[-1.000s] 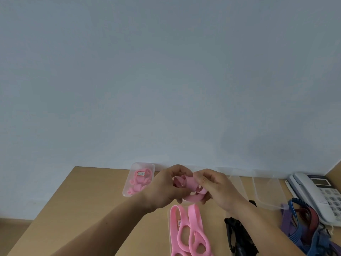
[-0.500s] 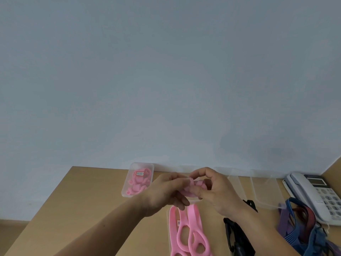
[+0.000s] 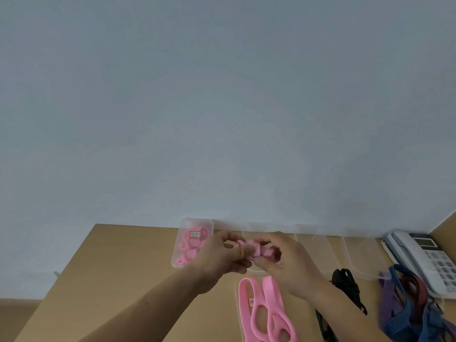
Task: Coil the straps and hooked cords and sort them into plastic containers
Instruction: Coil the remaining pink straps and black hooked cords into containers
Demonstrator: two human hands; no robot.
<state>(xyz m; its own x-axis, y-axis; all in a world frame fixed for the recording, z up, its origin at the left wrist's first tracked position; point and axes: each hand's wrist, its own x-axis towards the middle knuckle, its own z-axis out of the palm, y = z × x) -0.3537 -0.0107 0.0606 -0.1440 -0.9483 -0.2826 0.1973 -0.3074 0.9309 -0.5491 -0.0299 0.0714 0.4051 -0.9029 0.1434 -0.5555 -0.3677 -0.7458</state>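
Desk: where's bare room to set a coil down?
Free: the desk's left part, from its left edge to the lidded pink-filled container. Crowded: the right part, with clear trays, black cords, telephone and blue-purple straps.

Left hand (image 3: pixel 222 255) and right hand (image 3: pixel 286 262) pinch what looks like a coiled pink strap (image 3: pixel 256 248).

A table (image 3: pixel 118 280) is set against a wall (image 3: pixel 222 107). At its far edge a container (image 3: pixel 181 243) holding coiled straps is placed left of both hands. Between the left hand (image 3: pixel 219 255) and right hand (image 3: pixel 288 262) a strap (image 3: pixel 256 248) is held above the table. Nearer, loose straps (image 3: pixel 264 309) are laid. To the right, empty containers (image 3: pixel 357 253) are lined along the wall, cords (image 3: pixel 345 285) nearer, a phone (image 3: pixel 424 257) far right, and a strap pile (image 3: pixel 407 307) before it.
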